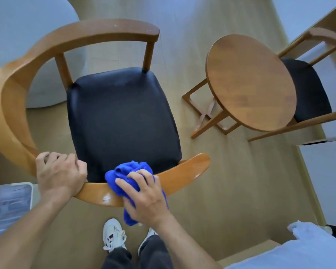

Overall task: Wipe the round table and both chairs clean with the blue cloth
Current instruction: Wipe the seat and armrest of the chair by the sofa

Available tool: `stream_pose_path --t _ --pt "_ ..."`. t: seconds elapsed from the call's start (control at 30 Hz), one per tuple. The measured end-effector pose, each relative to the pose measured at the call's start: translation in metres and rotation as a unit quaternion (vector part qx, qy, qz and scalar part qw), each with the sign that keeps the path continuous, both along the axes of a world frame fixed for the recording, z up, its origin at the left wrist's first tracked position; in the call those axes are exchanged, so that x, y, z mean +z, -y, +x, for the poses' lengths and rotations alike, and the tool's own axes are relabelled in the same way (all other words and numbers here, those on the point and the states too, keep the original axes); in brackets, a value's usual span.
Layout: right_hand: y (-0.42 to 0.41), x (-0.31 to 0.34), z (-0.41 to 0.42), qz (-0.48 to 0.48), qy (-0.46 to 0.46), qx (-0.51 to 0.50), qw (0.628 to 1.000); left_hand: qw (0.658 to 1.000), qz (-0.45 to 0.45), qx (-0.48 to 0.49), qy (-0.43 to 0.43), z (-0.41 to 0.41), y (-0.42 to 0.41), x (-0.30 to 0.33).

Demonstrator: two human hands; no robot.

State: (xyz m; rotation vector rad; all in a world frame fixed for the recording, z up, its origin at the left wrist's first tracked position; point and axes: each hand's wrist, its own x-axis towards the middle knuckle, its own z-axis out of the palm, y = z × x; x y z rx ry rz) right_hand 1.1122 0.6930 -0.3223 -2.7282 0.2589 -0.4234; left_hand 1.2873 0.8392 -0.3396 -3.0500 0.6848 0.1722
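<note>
A wooden armchair with a curved backrest and a black padded seat stands right below me. My left hand grips its near armrest. My right hand presses the bunched blue cloth onto the same armrest, a little further right. The small round wooden table stands to the right. Behind it the second chair, also black-seated, is partly hidden by the tabletop.
My white shoes stand on the pale wood floor just behind the chair. A grey rounded object fills the upper left. A white bin is at the lower left, bedding at the lower right, a wooden desk edge at the upper right.
</note>
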Motion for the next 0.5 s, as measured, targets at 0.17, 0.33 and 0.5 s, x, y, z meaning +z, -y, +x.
stream_pose_path --t 0.17,0.33,0.5 --pt "0.141 0.016 -0.041 -0.037 -0.050 -0.233 0.970 0.999 0.031 -0.003 -0.023 0.001 0.006 0.005" --pt "0.077 0.002 -0.002 -0.031 -0.068 -0.323 0.943 0.998 0.039 0.003 -0.049 0.002 0.005 0.013" --pt "-0.080 0.001 0.032 0.012 -0.044 -0.084 0.995 1.000 0.011 0.000 -0.023 0.002 -0.004 0.007"
